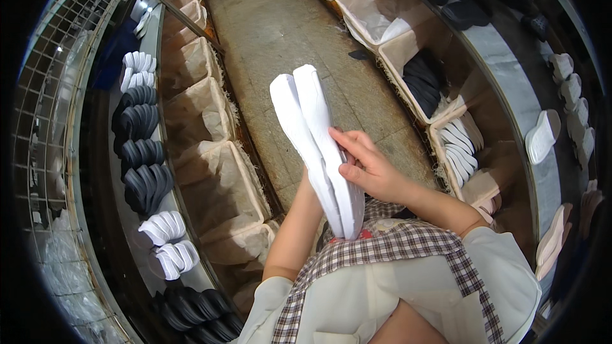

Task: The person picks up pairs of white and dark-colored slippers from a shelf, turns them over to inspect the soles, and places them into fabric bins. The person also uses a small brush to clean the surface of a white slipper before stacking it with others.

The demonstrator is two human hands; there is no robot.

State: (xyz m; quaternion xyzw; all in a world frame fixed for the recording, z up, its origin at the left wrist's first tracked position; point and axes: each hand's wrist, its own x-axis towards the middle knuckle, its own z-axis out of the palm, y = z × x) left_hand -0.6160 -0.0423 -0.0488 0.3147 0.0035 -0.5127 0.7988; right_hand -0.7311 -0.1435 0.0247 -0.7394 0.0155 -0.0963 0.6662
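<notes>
A pair of white shoe soles is held upright and slightly tilted in front of my body, side by side with their edges facing up. My right hand grips the right-hand sole at its outer edge, thumb and fingers closed on it. From the left, my left forearm reaches up behind the soles. My left hand is hidden there, so its fingers do not show.
Lined bins run along the left, beside a shelf carrying rows of black soles and white soles. Right-hand bins hold black soles and white soles. A single white sole lies on the right shelf. Between the rows runs a stone floor.
</notes>
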